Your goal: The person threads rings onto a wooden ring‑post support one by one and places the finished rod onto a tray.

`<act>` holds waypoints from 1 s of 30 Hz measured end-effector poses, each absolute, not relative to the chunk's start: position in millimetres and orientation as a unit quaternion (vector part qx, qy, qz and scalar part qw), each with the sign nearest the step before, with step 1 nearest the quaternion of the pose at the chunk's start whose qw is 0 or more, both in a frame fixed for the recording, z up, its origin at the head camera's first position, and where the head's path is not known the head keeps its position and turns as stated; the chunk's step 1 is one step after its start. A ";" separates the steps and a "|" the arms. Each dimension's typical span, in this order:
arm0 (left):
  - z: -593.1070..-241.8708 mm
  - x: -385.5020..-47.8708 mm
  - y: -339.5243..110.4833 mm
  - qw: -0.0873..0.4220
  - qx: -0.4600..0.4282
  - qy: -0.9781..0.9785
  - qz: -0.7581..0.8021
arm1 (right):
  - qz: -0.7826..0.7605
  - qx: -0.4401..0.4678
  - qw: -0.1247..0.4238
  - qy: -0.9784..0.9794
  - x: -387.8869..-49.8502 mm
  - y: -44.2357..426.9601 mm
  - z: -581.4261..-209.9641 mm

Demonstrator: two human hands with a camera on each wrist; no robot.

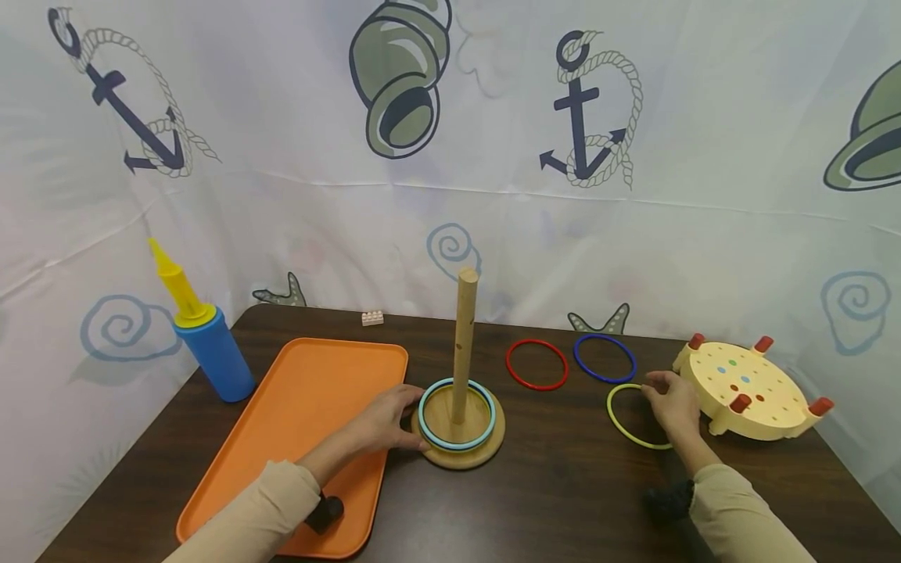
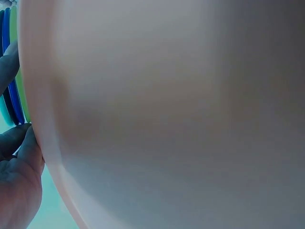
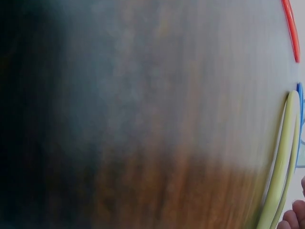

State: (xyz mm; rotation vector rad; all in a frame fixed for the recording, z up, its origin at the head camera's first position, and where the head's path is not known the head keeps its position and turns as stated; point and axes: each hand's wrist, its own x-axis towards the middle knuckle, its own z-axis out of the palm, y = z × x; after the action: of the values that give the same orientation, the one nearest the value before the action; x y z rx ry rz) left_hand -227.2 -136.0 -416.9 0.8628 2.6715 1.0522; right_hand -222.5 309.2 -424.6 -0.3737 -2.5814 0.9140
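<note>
In the head view, my left hand [image 1: 383,421] holds the left edge of a wooden ring stand [image 1: 457,460], thumb in front and fingers behind. A light-blue ring [image 1: 456,448] lies round its upright peg. In the left wrist view, fingers [image 2: 24,157] touch the stacked rings [image 2: 14,90], including blue and green ones. My right hand [image 1: 672,403] pinches the far right side of a yellow-green ring [image 1: 619,424]; its grip is partly hidden. That ring [image 3: 283,152] shows at the right wrist view's edge, the fingertips [image 3: 298,210] beside it.
Red [image 1: 536,386] and blue [image 1: 605,378] rings lie behind the right hand. An upturned cream round toy [image 1: 746,383] with red-tipped legs sits at the right. An orange tray [image 1: 338,367], a blue-and-yellow hand pump [image 1: 218,360] and a small pale brick [image 1: 372,318] are at the left and back.
</note>
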 end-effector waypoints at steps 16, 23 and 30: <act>-418.0 -227.4 -136.3 0.076 0.290 0.882 0.363 | 0.298 -0.119 0.134 -0.938 -223.8 317.3 -424.3; -418.1 -228.4 -136.8 0.075 0.294 0.881 0.364 | 0.285 -0.110 0.117 -0.945 -224.6 320.0 -423.4; -418.7 -228.5 -137.1 0.077 0.295 0.880 0.364 | 0.273 -0.104 0.108 -0.950 -223.2 320.7 -423.8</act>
State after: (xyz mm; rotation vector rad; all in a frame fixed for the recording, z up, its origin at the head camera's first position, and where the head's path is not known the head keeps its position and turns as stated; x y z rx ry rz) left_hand -228.5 -137.1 -418.7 0.8840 2.6373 1.0911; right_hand -223.2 320.7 -423.8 -0.3070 -2.7960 0.8021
